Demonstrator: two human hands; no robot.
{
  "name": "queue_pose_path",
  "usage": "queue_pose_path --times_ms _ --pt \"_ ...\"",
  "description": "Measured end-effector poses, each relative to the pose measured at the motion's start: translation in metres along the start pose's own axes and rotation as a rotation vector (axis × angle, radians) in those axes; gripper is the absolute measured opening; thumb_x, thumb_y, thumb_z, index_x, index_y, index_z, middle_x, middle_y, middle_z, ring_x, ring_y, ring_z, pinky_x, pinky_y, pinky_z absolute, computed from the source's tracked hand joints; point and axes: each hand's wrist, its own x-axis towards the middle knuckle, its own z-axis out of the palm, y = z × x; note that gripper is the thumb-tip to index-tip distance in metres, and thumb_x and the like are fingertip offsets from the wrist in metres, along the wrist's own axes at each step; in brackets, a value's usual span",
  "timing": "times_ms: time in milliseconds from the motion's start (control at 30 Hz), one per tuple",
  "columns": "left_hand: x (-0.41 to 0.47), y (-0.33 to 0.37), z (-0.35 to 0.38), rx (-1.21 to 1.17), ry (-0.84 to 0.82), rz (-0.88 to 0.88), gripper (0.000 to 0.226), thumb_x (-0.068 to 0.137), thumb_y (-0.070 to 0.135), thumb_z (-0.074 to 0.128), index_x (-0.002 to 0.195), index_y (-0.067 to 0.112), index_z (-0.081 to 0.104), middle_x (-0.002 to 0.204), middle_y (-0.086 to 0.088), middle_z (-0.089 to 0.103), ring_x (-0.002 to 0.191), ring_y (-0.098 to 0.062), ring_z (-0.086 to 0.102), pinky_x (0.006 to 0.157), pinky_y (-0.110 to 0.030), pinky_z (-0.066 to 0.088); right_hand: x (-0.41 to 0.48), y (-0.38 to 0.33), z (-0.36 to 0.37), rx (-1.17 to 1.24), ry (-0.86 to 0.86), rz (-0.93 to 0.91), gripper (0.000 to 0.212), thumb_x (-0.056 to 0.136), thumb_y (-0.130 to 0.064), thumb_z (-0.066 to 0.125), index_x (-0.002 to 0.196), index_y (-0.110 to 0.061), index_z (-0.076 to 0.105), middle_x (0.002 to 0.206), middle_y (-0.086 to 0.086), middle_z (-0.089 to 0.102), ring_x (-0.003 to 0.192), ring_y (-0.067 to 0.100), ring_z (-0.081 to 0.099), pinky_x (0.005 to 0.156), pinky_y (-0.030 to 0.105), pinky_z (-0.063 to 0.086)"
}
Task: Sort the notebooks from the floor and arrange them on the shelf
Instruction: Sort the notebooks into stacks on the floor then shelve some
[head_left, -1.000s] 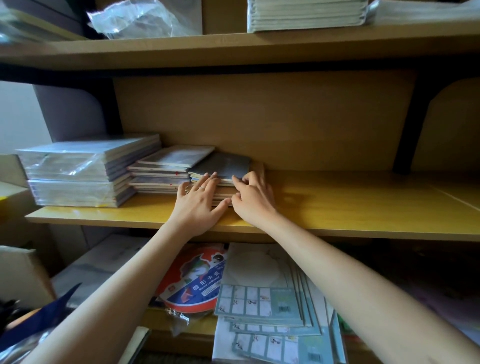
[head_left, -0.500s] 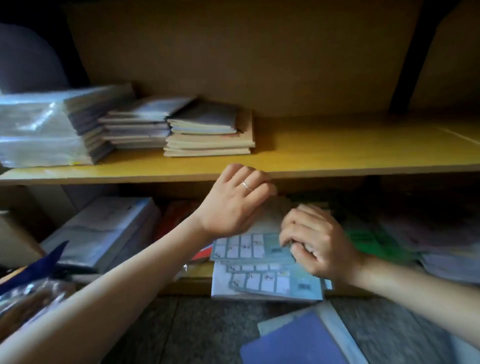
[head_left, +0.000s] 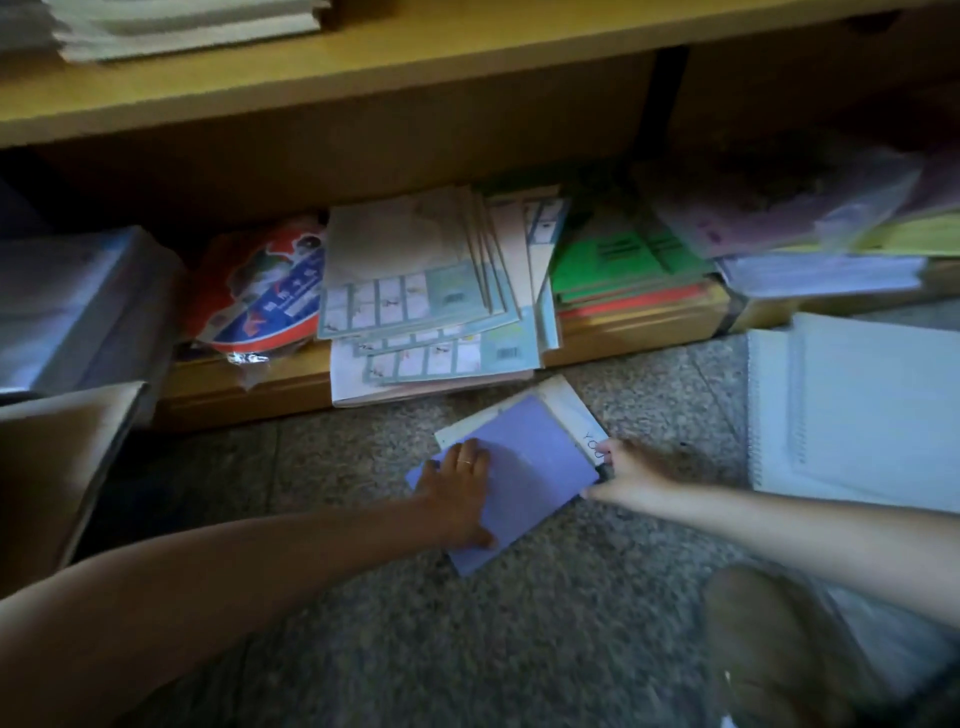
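A speckled grey floor (head_left: 519, 649) lies in dim light. Above it stands a wooden shelf (head_left: 363, 88) of yellow-brown boards, its lower bay shadowed, with a dark upright (head_left: 667, 98) dividing it.

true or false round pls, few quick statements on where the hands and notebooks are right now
1. The left hand lies flat on the purple notebook. True.
2. The purple notebook is on the shelf. False: it lies on the floor, on top of a white notebook.
3. The right hand grips the right edge of those two notebooks. True.
4. The green notebooks lie on the floor. False: they are stacked on the bottom shelf.
5. The spiral pad to the right of the hands is red. False: it is white.
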Motion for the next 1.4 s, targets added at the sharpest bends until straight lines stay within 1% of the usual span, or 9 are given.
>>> queue_pose_path --times_ms 200,367,533,700,767,867,1067,1233,1400 --pt "0.008 -0.001 0.0 -0.104 0.018 -0.196 0.132 0.054 0.067 0.077 0.147 0.01 0.001 0.152 -0.015 0.01 0.14 -0.036 0.017 0.109 -0.055 0.025 0.0 -0.007 0.004 0.161 -0.051 0.072 0.07 0.079 -0.015 0.07 0.138 -0.007 0.033 0.124 0.012 0.047 0.092 0.02 0.05 0.062 0.028 0.039" --pt "0.011 -0.003 -0.005 -0.037 0.08 -0.22 0.136 0.048 0.068 0.079 0.147 0.011 0.004 0.145 -0.018 0.022 0.133 -0.037 0.027 0.105 -0.05 0.027 -0.001 -0.009 0.001 0.371 -0.039 0.074 0.033 0.081 -0.01 0.065 0.112 -0.005 0.055 0.111 0.018 0.059 0.087 0.024 0.056 0.067 0.027 0.033" --pt "0.011 -0.021 -0.02 -0.361 0.133 -0.145 0.081 0.074 0.042 0.076 0.131 0.001 0.035 0.128 -0.019 0.039 0.114 -0.035 0.046 0.089 -0.039 0.043 -0.013 -0.01 0.006 0.474 -0.042 0.041 0.016 0.092 -0.02 0.056 0.096 -0.005 0.057 0.09 0.01 0.052 0.082 0.019 0.047 0.067 0.028 0.032" --pt "-0.021 -0.024 -0.046 -0.741 0.298 0.007 0.049 0.093 0.028 0.056 0.134 0.005 0.042 0.13 -0.01 0.054 0.119 -0.027 0.051 0.088 -0.029 0.039 -0.04 -0.024 -0.015 0.587 0.346 -0.173 0.042 0.075 -0.052 0.054 0.083 -0.011 0.046 0.078 0.0 0.045 0.075 0.015 0.044 0.062 0.039 0.04" --pt "-0.039 -0.018 -0.058 -0.91 0.418 0.075 0.034 0.092 0.026 0.058 0.123 0.014 0.053 0.117 0.001 0.063 0.111 -0.017 0.056 0.088 -0.026 0.042 -0.047 -0.031 -0.037 0.592 0.417 -0.267 0.049 0.067 -0.059 0.054 0.085 -0.014 0.052 0.069 -0.002 0.047 0.065 0.015 0.047 0.061 0.05 0.047" --pt "-0.07 -0.01 -0.088 -1.079 0.559 0.182 0.009 0.092 0.015 0.058 0.087 0.017 0.052 0.074 0.018 0.057 0.077 0.003 0.05 0.067 -0.011 0.04 -0.064 -0.051 -0.072 0.7 0.478 -0.471 0.031 0.07 -0.053 0.06 0.093 -0.033 0.049 0.078 -0.011 0.056 0.071 0.01 0.053 0.061 0.039 0.048" --pt "-0.11 -0.016 -0.175 -1.465 0.895 0.245 0.007 0.093 0.017 0.054 0.097 0.015 0.059 0.094 -0.002 0.072 0.083 -0.018 0.068 0.074 -0.038 0.054 -0.108 -0.104 -0.115 0.827 0.45 -0.779 0.045 0.079 -0.039 0.06 0.121 -0.032 0.045 0.077 0.006 0.065 0.063 0.031 0.055 0.057 0.033 0.043" --pt "-0.127 -0.037 -0.243 -1.496 1.14 0.262 0.008 0.092 0.016 0.056 0.094 0.016 0.063 0.083 0.0 0.071 0.072 -0.013 0.064 0.063 -0.03 0.053 -0.131 -0.16 -0.135 0.866 0.221 -0.972 0.051 0.081 -0.019 0.053 0.128 -0.032 0.038 0.086 0.004 0.069 0.048 0.027 0.057 0.043 0.028 0.045" --pt "-0.148 -0.071 -0.298 -1.306 1.372 0.194 0.013 0.092 0.021 0.058 0.098 0.01 0.061 0.089 -0.007 0.07 0.075 -0.017 0.064 0.066 -0.032 0.051 -0.121 -0.227 -0.162 0.879 0.253 -1.058 0.056 0.089 -0.011 0.054 0.137 -0.029 0.03 0.085 0.003 0.068 0.041 0.015 0.046 0.04 0.022 0.037"
